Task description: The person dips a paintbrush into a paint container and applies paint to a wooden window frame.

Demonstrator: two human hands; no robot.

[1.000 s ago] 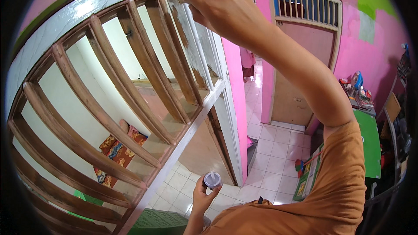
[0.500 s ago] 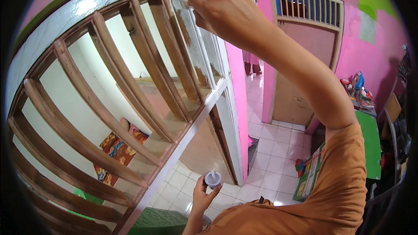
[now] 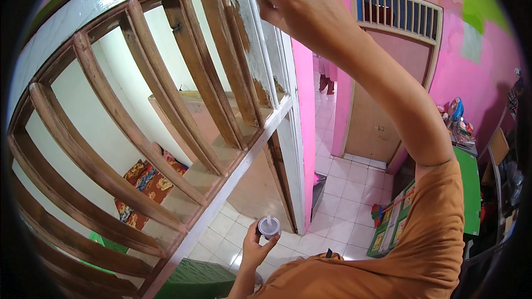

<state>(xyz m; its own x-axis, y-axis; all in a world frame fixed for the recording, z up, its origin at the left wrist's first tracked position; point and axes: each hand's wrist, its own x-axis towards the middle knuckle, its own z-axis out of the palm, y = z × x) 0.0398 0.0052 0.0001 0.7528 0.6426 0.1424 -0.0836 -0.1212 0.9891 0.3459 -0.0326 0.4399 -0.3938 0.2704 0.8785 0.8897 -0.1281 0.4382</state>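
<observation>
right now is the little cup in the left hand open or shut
Open: the cup has no lid on, and its pale inside shows.

Pretty loud hot-pink painted walls [image 3: 451,86] here, with a lime-green painted patch [image 3: 483,0] up top right. Glossy white square floor tiles [image 3: 351,192] catch the light. Flat tan door [image 3: 381,88] under a cream-framed barred window [image 3: 396,15], bright green tabletop [image 3: 469,188] off right, red floral-patterned fabric [image 3: 148,189] in the white-walled room [image 3: 114,62] at left.
</observation>
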